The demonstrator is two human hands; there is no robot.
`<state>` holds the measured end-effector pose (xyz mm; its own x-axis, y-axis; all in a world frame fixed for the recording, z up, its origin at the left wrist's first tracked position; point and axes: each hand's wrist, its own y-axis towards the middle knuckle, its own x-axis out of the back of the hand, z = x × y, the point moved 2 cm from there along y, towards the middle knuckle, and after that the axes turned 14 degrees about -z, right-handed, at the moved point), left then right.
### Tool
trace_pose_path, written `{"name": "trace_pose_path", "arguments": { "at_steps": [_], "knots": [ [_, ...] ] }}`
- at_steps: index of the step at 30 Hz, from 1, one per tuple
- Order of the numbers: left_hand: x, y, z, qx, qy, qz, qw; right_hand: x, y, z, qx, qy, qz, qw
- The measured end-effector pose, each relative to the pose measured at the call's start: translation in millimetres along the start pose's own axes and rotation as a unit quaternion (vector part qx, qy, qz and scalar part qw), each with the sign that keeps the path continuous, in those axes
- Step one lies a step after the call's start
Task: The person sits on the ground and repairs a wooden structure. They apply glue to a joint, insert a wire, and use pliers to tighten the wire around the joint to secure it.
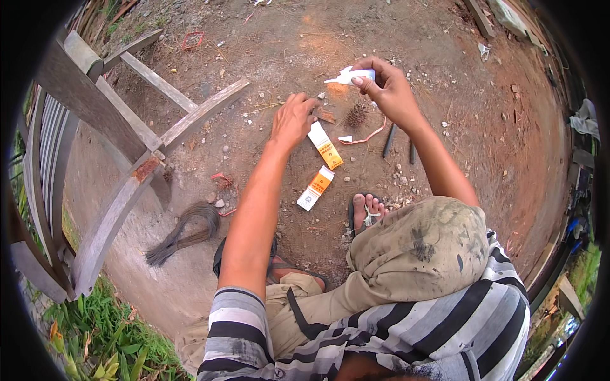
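While right hand [391, 92] holds bottle [346, 77], wide dirt [267, 47] beyond, furniture [95, 98] leftward.

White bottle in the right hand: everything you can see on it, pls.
The white bottle is small and looks like plastic, with a thin pointed nozzle at one end. It is roughly sideways in the picture, nozzle toward the left. The right hand pinches its body between thumb and fingers, hiding part of it. Orange-tinted dirt shows behind it. Contents and fill level can't be told.
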<state>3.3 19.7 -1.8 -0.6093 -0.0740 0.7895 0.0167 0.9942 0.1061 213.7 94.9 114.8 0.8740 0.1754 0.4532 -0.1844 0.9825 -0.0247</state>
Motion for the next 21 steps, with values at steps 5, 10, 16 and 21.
{"name": "trace_pose_path", "arguments": {
  "at_steps": [5,10,16,21],
  "knots": [
    [9,-17,-8,0.094,-0.145,-0.17,0.97,-1,-13,25,0.218,-0.168,-0.004,0.961],
    [38,-24,-26,0.114,-0.155,-0.213,0.958,-15,-10,31,0.277,-0.189,-0.003,0.942],
    [61,-30,-28,0.121,-0.177,-0.218,0.952,-30,-7,44,0.299,-0.186,0.017,0.936],
    [69,-33,-35,0.128,-0.191,-0.206,0.951,-33,-7,49,0.311,-0.19,0.003,0.931]
  ]
}}
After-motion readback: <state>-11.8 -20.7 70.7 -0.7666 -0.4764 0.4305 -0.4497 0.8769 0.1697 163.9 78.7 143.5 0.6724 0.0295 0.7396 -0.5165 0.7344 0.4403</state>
